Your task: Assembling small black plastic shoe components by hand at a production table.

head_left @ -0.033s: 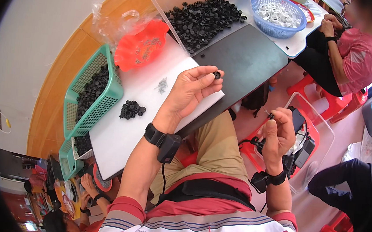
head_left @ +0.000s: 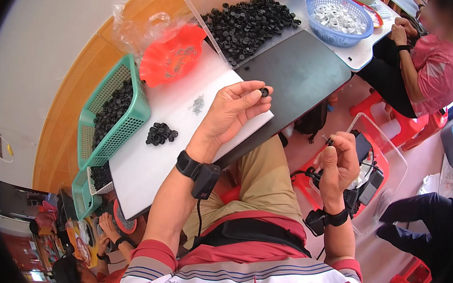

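Note:
My left hand (head_left: 233, 110) is raised over the edge of the white board (head_left: 142, 182), pinching a small round black cap (head_left: 264, 92) with its hollow side showing. To the right, my right hand (head_left: 339, 165) is closed with thumb and forefinger together on a small dark piece (head_left: 330, 142); a thin metal pin or screw seems to stick out of it. On the board sit a little heap of black caps (head_left: 161, 134) and a scatter of small metal screws (head_left: 197, 104). A red scalloped dish (head_left: 152, 65) holds more such screws.
Green baskets (head_left: 140, 107) of black parts stand at the left, a clear bin (head_left: 219, 44) of black parts beyond the board. A blue basket (head_left: 330, 37) holds white pieces. A co-worker (head_left: 432, 68) sits at far right; another person's dark-trousered legs (head_left: 419, 217) are nearer.
The dark-trousered legs at the right have shifted a little, and two legs now show apart. My hands and what they hold have not visibly moved.

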The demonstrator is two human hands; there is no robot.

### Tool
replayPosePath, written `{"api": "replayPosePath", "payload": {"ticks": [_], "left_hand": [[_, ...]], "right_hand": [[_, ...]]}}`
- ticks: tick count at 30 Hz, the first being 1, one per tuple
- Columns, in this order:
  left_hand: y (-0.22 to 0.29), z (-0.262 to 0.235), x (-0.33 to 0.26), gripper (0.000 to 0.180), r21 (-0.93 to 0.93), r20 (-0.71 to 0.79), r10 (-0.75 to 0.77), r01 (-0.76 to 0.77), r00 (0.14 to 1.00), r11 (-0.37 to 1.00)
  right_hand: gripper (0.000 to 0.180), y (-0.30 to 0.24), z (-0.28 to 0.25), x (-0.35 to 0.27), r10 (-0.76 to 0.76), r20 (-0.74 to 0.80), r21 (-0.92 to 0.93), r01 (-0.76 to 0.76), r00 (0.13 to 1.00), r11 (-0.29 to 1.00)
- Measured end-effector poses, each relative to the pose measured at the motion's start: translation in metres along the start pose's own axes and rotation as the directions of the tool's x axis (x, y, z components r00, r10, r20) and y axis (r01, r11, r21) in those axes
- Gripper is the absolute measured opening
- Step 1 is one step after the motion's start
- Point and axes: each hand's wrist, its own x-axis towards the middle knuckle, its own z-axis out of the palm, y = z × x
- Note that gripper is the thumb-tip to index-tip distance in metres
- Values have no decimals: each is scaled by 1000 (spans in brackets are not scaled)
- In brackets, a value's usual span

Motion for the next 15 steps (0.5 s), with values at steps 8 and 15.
{"api": "replayPosePath", "payload": {"ticks": [8, 15], "left_hand": [[-1, -1, -7, 26, -44, 18, -5, 6, 1000, 999], [1, 2, -8, 26, 13, 6, 5, -5, 1000, 1000]], "right_hand": [[21, -1, 3, -1, 0, 24, -6, 0, 1000, 1000], [22, 1, 5, -2, 0, 31, -13, 0, 1000, 1000]]}}
